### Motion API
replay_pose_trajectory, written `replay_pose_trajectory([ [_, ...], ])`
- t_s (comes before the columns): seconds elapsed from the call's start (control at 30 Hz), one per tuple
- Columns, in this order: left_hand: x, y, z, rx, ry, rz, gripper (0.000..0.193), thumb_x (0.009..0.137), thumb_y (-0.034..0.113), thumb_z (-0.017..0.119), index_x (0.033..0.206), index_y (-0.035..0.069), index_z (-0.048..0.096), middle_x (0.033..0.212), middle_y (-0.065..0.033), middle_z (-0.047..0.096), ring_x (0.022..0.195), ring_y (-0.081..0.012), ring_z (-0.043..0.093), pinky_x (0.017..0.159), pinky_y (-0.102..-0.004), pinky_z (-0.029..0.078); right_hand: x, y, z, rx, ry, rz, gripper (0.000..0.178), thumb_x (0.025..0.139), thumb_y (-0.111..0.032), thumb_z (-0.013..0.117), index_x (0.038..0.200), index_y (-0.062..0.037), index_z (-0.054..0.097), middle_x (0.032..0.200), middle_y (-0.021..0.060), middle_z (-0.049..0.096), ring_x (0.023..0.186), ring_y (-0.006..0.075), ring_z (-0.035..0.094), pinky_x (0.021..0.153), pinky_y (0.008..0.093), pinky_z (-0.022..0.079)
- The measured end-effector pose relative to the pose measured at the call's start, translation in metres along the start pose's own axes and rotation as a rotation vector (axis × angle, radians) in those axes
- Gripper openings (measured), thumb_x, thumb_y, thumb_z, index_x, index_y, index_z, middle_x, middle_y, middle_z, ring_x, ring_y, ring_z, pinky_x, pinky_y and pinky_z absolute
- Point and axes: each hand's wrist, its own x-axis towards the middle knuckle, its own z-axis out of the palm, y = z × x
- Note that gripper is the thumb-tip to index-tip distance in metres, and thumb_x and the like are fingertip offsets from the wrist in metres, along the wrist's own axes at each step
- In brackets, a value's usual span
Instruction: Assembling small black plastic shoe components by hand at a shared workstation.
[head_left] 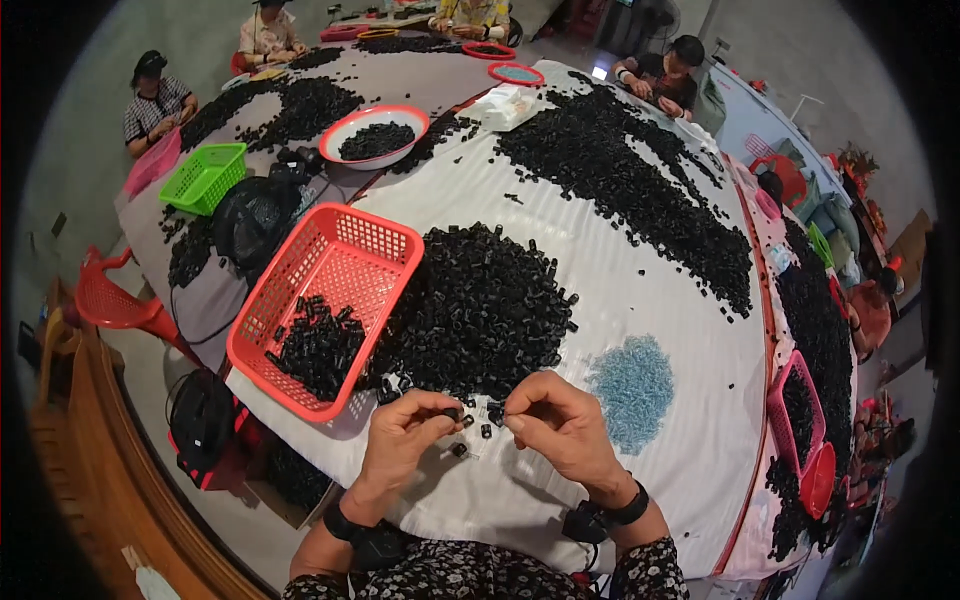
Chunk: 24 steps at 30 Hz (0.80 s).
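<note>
Above the near edge of the white cloth, my left hand (408, 440) pinches a small black cylindrical plastic part (453, 413) between thumb and fingertips. A short gap away, my right hand (560, 425) is also closed in a pinch, with a small dark piece (495, 411) at its fingertips. Its exact kind is too small to tell. A few loose black parts (459, 450) lie on the cloth below and between the hands. Just beyond them is a big heap of black parts (480, 305). Right of my right hand spreads a pile of tiny light-blue translucent pieces (632, 393).
A red plastic basket (335, 240), partly filled with black parts, stands left of the heap. Farther off are a green basket (205, 178), a red-rimmed white bowl (372, 137) and a long black pile (630, 180). Several people sit around the table, one person (665, 75) at far right.
</note>
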Motion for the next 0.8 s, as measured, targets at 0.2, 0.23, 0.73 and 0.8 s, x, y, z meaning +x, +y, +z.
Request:
replay_pose_trajectory([
  [0.2, -0.005, 0.01, -0.008, -0.037, -0.039, 0.067, 0.019, 0.084, -0.001, 0.059, 0.103, -0.002, 0.06, 0.091, -0.0084, 0.064, 0.082, -0.0131, 0.063, 0.074, -0.0237, 0.051, 0.008, 0.022, 0.011, 0.007, -0.031, 0.028, 0.007, 0.082, 0.002, 0.057, 0.088, -0.0009, 0.056, 0.084, 0.002, 0.053, 0.066, 0.005, 0.054, 0.057, 0.0181, 0.045],
  [0.23, -0.005, 0.01, -0.009, -0.017, -0.058, 0.072, 0.021, 0.084, 0.001, 0.06, 0.105, -0.002, 0.06, 0.09, -0.0078, 0.064, 0.083, -0.0126, 0.063, 0.074, -0.0232, 0.051, 0.007, 0.024, 0.013, 0.012, -0.018, 0.044, 0.006, 0.083, 0.002, 0.057, 0.088, -0.0009, 0.056, 0.084, 0.0021, 0.053, 0.066, 0.005, 0.055, 0.057, 0.0183, 0.046],
  [0.73, -0.004, 0.004, -0.014, -0.036, -0.091, 0.028, 0.025, 0.087, 0.004, 0.058, 0.11, -0.002, 0.056, 0.088, -0.0059, 0.061, 0.077, -0.0094, 0.059, 0.072, -0.0226, 0.05, 0.016, 0.035, 0.021, 0.033, 0.033, 0.073, 0.008, 0.083, 0.0, 0.058, 0.09, -0.0024, 0.055, 0.075, -0.0019, 0.054, 0.061, 0.0004, 0.049, 0.053, 0.0158, 0.039],
  [0.8, -0.003, 0.005, -0.014, -0.031, -0.103, 0.041, 0.025, 0.088, 0.005, 0.057, 0.112, -0.001, 0.055, 0.09, -0.0051, 0.061, 0.079, -0.0078, 0.058, 0.072, -0.021, 0.049, 0.016, 0.038, 0.02, 0.035, 0.042, 0.078, 0.007, 0.084, -0.001, 0.058, 0.09, -0.0021, 0.055, 0.075, -0.0019, 0.054, 0.061, 0.0009, 0.049, 0.053, 0.0164, 0.04],
])
